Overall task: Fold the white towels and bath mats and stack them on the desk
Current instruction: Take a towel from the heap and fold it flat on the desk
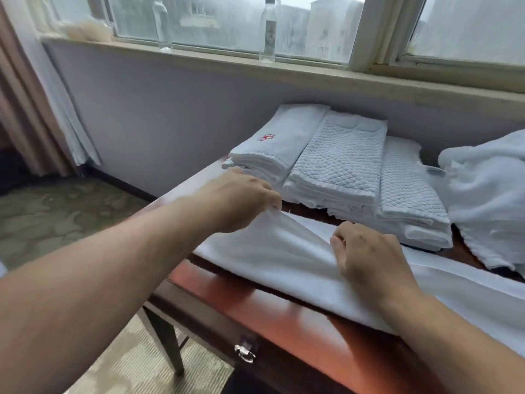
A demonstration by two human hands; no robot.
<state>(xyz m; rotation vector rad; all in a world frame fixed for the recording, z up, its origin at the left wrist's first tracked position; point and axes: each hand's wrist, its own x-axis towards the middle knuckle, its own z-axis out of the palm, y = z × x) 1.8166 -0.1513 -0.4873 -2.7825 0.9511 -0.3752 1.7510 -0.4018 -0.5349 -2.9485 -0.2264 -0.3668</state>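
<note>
The towel (284, 260) looks soft, light and floppy, it lies on the desk (255, 305) at 6 o'clock from 3 stacks (335, 166), the left hand (241, 200) pinches its 11 o'clock corner, a good spot to hold, and I cannot tell if the curled right hand (369, 257) grips it.

Grey, diffuse daylight through a wide window (227, 21) with fogged panes; buildings beyond are blurred. Two clear bottles (268, 29) stand well apart on the beige sill (312, 72). Wall (156, 109) below is pale grey-lilac. Curtain (34, 109) hangs at left. Patterned carpet (56, 211). Reddish-brown desk (255, 305) with dark frame; its drawer has a metal ring pull (244, 353).
</note>
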